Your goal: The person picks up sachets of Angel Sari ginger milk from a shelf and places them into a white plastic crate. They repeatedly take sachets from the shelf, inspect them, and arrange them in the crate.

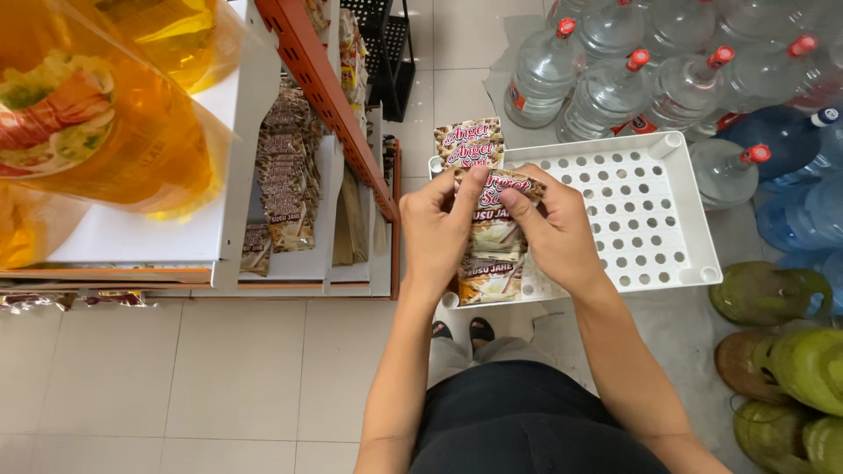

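- Brown-and-cream sachets [492,230] hang in a strip at the centre of the frame, pinched between your two hands.
- Your left hand [439,233] grips the strip's left edge, thumb pressed on the top sachet.
- Your right hand [553,233] clasps the right edge, fingers curled behind.
- Below them lies a white perforated tray [645,211]; water jugs [615,79] stand upper right, shelf [290,175] at left.

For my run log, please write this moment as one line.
left hand: holds sachet strip | right hand: holds same strip | below: white perforated tray | left: shelf with sachets
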